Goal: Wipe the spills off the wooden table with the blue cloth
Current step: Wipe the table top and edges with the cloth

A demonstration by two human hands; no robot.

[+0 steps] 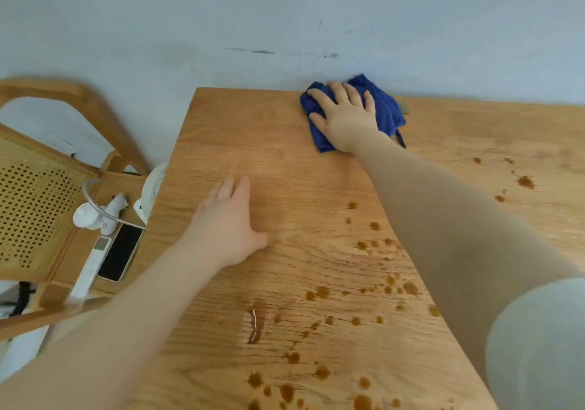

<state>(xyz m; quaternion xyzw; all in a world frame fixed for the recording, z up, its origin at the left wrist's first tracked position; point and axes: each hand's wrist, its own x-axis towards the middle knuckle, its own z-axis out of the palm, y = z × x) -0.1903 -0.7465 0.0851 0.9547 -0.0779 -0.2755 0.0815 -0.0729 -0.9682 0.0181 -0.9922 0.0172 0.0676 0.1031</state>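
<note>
The blue cloth lies bunched at the far edge of the wooden table, against the wall. My right hand presses flat on the cloth with fingers spread. My left hand rests open on the bare wood nearer to me, left of centre. Brown spills dot the near and middle part of the table, with a longer wet streak and a few more drops at the right.
A wooden chair with a cane back stands left of the table. On its seat lie a black phone, a white remote and a small white device. The pale wall runs along the table's far edge.
</note>
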